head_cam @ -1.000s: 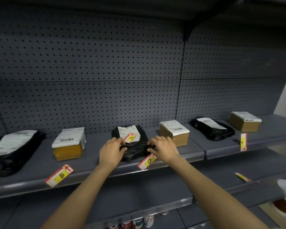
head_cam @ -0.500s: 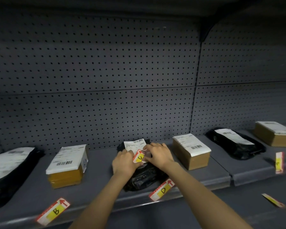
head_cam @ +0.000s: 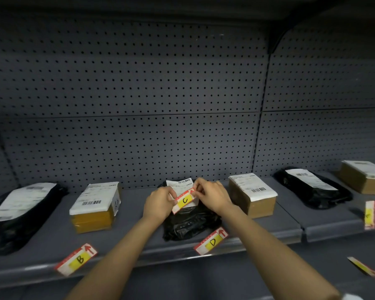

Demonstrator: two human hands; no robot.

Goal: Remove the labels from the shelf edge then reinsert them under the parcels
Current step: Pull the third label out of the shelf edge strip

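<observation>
A red, white and yellow label marked C [head_cam: 185, 200] lies on top of the black bag parcel [head_cam: 189, 224] in the middle of the grey shelf [head_cam: 268, 221]. My left hand [head_cam: 159, 202] pinches its lower left end and my right hand [head_cam: 212, 197] pinches its upper right end. Label B [head_cam: 77, 259] and label D [head_cam: 211, 241] sit tilted at the shelf's front edge. Another label [head_cam: 371, 215] stands upright at the edge on the right; its letter is blurred.
Left to right on the shelf: a black bag parcel [head_cam: 20, 213], a taped yellow box [head_cam: 94, 208], a brown box [head_cam: 252, 194], a black bag [head_cam: 312, 187], a brown box [head_cam: 365, 176]. A loose label [head_cam: 363, 266] lies on the lower shelf. Pegboard wall behind.
Both hands left the front of the black bag and moved up to label C on top of it. They now grip it at both ends. The camera came closer and shifted left.
</observation>
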